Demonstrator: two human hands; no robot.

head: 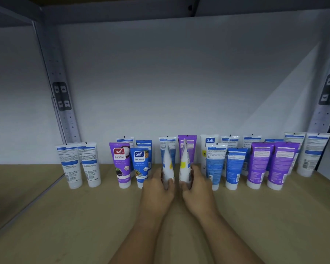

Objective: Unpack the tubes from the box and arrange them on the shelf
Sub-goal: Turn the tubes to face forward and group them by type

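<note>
My left hand (157, 191) grips a white tube (167, 164) near its cap, and my right hand (196, 189) grips a second white tube (185, 164) with a yellow mark. Both tubes stand cap-down and edge-on, side by side, on the tan shelf board (84, 225) in the gap of the front row. To the left stand a purple Safi tube (121, 164) and a blue Safi tube (141, 166). To the right stand blue tubes (233, 168) and purple tubes (258, 164). The box is out of view.
Two white tubes (78, 164) stand apart at the left. A back row of tubes lines the white wall (179, 82). Metal uprights (59, 88) frame the shelf on both sides. An upper shelf (122, 12) runs overhead. The shelf's left edge (27, 206) slants toward me.
</note>
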